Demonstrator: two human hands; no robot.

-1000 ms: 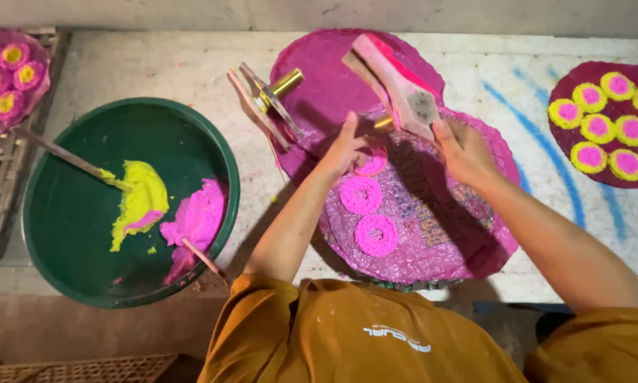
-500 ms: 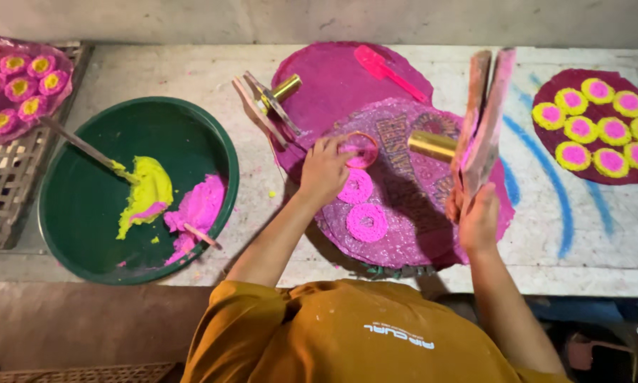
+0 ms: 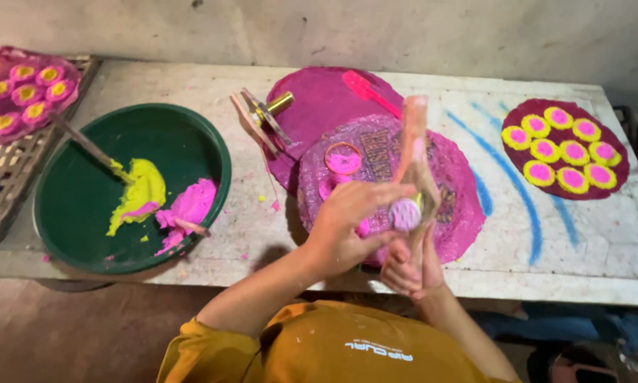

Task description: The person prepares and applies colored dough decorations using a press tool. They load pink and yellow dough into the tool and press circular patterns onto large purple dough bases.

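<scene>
Blurring mid-air, the wooden press [image 3: 412, 159] sits clenched in right hand [image 3: 410, 271] fingers; left hand [image 3: 347, 225] fingers touch it

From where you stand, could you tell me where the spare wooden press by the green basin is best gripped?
Judging by its pose, take the press by its wooden paddles at the near, lower end, coming from the basin side. It lies on the table, brass barrel pointing away toward the purple mat, so that end looks free; the far end overlaps the mat.

White stone table [image 3: 588, 248], blue streaks: green basin [image 3: 64, 213], pink mats [image 3: 461, 206], dark round tray [image 3: 617, 191].
</scene>
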